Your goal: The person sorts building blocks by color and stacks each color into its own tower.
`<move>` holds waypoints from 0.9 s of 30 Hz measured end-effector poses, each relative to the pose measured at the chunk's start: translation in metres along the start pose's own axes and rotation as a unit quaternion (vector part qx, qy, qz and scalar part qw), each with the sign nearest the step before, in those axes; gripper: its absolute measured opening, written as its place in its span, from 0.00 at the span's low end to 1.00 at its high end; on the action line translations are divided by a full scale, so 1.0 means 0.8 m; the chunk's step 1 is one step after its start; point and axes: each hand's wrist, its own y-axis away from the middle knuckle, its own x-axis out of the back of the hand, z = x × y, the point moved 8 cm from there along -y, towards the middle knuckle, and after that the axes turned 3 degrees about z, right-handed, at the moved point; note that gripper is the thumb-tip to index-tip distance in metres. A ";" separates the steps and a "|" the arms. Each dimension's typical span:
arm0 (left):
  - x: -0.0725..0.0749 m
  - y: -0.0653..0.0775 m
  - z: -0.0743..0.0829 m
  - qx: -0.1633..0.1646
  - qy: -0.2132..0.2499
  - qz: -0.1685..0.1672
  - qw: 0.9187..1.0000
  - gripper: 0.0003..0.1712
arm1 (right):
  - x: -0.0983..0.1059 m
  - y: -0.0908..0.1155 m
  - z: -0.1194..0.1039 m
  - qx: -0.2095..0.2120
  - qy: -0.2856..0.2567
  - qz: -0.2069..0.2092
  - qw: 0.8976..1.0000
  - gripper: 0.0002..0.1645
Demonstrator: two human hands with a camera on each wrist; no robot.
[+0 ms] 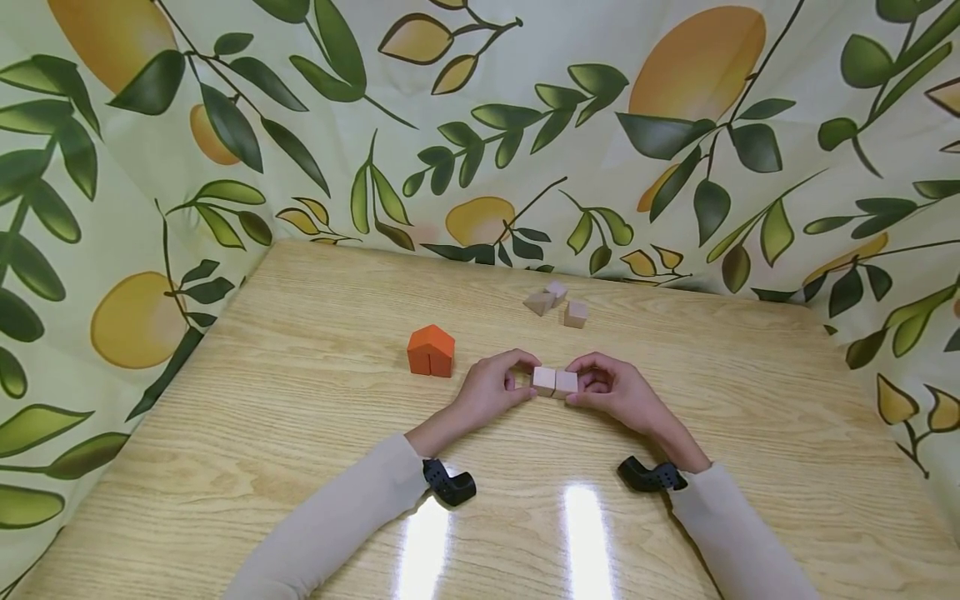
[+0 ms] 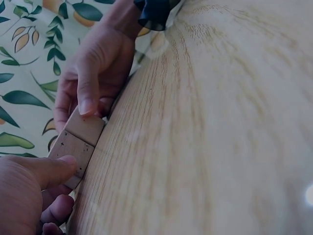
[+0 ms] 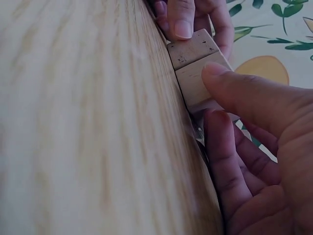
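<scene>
Two plain wooden cubes sit side by side on the table, faces together. My left hand pinches the left cube between thumb and fingers; dark specks mark that cube in the left wrist view. From the other side my right hand pinches the right cube, its thumb on the near face of the cube in the right wrist view. Left of the hands stands a small orange house shape, made of blocks with a peaked top.
Behind the hands lie another wooden cube, a wooden triangular block and a further pale block. The wooden table meets a leaf-and-fruit patterned cloth at its back and sides.
</scene>
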 end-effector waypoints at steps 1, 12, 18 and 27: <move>0.000 0.000 0.000 0.000 -0.001 0.000 1.000 0.20 | 0.000 0.000 0.000 0.000 0.001 0.000 1.000 0.23; 0.000 -0.001 0.001 -0.006 0.002 0.000 1.000 0.21 | -0.001 0.000 0.002 -0.006 0.013 0.008 1.000 0.23; -0.001 -0.001 0.002 -0.011 -0.001 0.001 1.000 0.20 | -0.003 0.000 0.001 -0.008 0.015 0.006 1.000 0.22; -0.001 0.000 -0.001 -0.006 0.002 0.001 1.000 0.20 | -0.002 0.001 -0.001 0.001 0.015 0.005 1.000 0.22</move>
